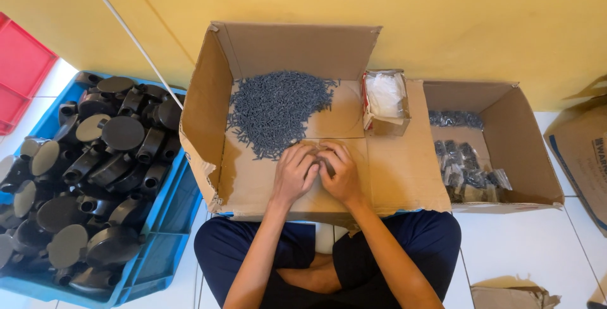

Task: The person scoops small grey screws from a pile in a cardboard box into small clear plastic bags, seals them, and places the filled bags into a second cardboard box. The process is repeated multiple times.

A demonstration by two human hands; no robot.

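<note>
A heap of small grey screws (278, 110) lies on the floor of an open cardboard box (411, 176) in front of me. My left hand (294, 173) and my right hand (341, 173) rest together at the near edge of that heap, fingers curled and touching each other. They seem to gather or pinch a few screws, but what is inside the fingers is hidden. A small carton of white plastic bags (386, 101) stands to the right of the heap.
A blue crate (161, 233) full of black round plastic junction boxes (95, 176) stands on my left. A second cardboard box (531, 151) with small filled bags (465, 166) is on my right. A yellow wall rises behind. My crossed legs are under the box edge.
</note>
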